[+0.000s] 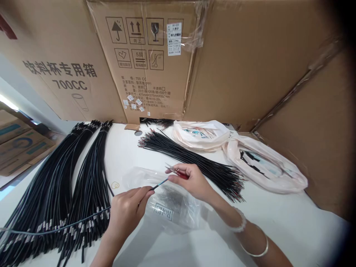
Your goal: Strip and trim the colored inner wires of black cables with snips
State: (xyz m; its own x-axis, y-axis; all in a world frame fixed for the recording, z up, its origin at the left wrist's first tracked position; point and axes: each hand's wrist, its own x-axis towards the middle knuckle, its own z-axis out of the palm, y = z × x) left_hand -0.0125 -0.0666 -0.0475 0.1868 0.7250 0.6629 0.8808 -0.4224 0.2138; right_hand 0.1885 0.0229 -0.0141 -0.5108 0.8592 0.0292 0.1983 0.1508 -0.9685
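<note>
My left hand [126, 212] pinches the end of one thin black cable [55, 228], which trails off to the left over the cable bundles. Its stripped tip [161, 182] points toward my right hand [191, 181]. That hand is closed round a small red-handled cutter [175, 172], whose metal tips point left, just above the cable's tip. Both hands hover over a clear plastic bag [169, 211] printed with letters, lying on the white table [278, 222].
Two thick bundles of long black cables [52, 185] lie at the left. A fan of shorter black wires [191, 157] lies behind my hands. Two pale plastic bags [267, 167] sit at the right. Cardboard boxes [144, 59] wall the back and right side.
</note>
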